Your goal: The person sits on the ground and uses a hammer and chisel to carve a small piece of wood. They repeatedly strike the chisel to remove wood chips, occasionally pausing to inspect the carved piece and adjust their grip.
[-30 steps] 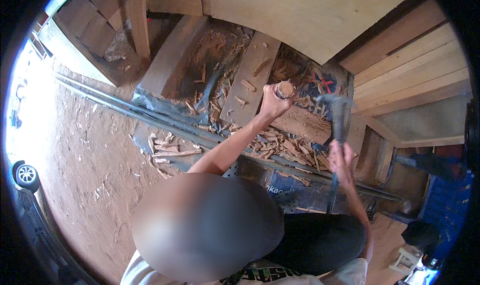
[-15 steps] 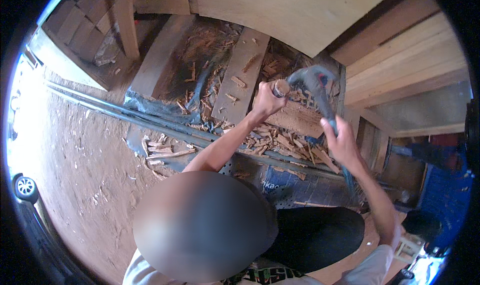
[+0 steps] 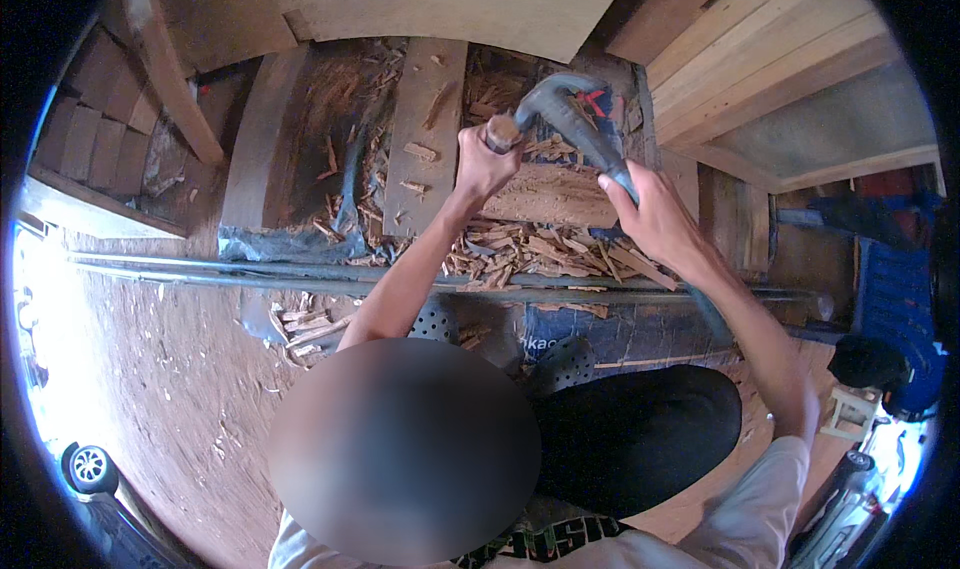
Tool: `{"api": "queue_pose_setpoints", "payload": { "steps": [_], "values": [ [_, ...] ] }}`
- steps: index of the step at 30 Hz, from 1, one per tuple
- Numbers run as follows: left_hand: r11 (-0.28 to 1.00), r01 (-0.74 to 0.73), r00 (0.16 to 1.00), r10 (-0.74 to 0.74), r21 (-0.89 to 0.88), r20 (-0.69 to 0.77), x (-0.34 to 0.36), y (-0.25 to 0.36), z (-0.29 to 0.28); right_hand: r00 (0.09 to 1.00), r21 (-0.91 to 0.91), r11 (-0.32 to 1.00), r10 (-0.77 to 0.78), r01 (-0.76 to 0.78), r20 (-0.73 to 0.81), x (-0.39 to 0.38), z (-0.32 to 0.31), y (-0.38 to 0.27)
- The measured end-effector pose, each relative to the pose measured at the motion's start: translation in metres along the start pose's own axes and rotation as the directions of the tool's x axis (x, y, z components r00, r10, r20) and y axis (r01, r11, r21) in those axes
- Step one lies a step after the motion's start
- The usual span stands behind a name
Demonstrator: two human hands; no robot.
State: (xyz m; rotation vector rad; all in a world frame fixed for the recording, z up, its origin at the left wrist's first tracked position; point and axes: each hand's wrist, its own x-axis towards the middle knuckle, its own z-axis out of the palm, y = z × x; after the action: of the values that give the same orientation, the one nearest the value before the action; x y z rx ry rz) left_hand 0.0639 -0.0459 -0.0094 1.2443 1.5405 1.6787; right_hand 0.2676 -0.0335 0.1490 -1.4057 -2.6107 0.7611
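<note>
My left hand (image 3: 484,172) is closed round the wooden handle of a chisel (image 3: 502,132), its round, worn butt end facing up. The blade is hidden below the fist. In my right hand (image 3: 656,215) is a claw hammer (image 3: 586,135), gripped by its blue-grey shaft. The hammer's striking face is right beside the chisel's butt; whether they touch I cannot tell. Under both hands lies a thick brown wooden block (image 3: 550,201) with a rough, cut surface. Loose wood chips (image 3: 520,252) are heaped along its near side.
Wide planks (image 3: 425,139) lie left of the block, sprinkled with chips. Long metal pipes (image 3: 250,274) cross in front, with flattened blue cardboard (image 3: 640,334) nearer. A pale panel (image 3: 450,9) overhangs the far side; stacked boards (image 3: 770,59) stand right. Blue plastic chairs (image 3: 895,289) are at far right.
The view has turned and shifted, so the scene sits further left. The hammer's head remains close to the chisel's butt; both hands keep their grips.
</note>
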Motion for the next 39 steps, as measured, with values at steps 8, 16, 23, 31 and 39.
{"api": "queue_pose_setpoints", "payload": {
  "steps": [8,16,23,31,39],
  "values": [
    [1.0,-0.011,0.997,0.011,-0.007,0.071,0.004,-0.007,0.002,0.936,0.688,0.693,0.347,-0.213,-0.059,-0.01,-0.015,0.008],
    [0.99,0.14,0.986,-0.142,0.02,0.084,0.0,-0.006,0.004,0.985,0.026,0.986,-0.163,0.164,-0.057,0.018,-0.001,0.001],
    [0.999,0.012,1.0,-0.013,-0.048,-0.017,0.004,-0.016,0.009,0.979,0.588,0.809,0.119,0.001,-0.165,0.018,-0.057,-0.016],
    [0.995,0.102,0.994,-0.101,-0.01,0.031,0.005,0.004,0.002,0.999,0.082,0.997,-0.011,0.015,-0.048,0.019,-0.004,-0.003],
    [0.997,0.077,0.997,-0.077,0.005,-0.007,0.009,-0.013,0.004,0.943,0.738,0.675,0.233,0.019,-0.237,0.017,-0.057,-0.014]
  ]
}}
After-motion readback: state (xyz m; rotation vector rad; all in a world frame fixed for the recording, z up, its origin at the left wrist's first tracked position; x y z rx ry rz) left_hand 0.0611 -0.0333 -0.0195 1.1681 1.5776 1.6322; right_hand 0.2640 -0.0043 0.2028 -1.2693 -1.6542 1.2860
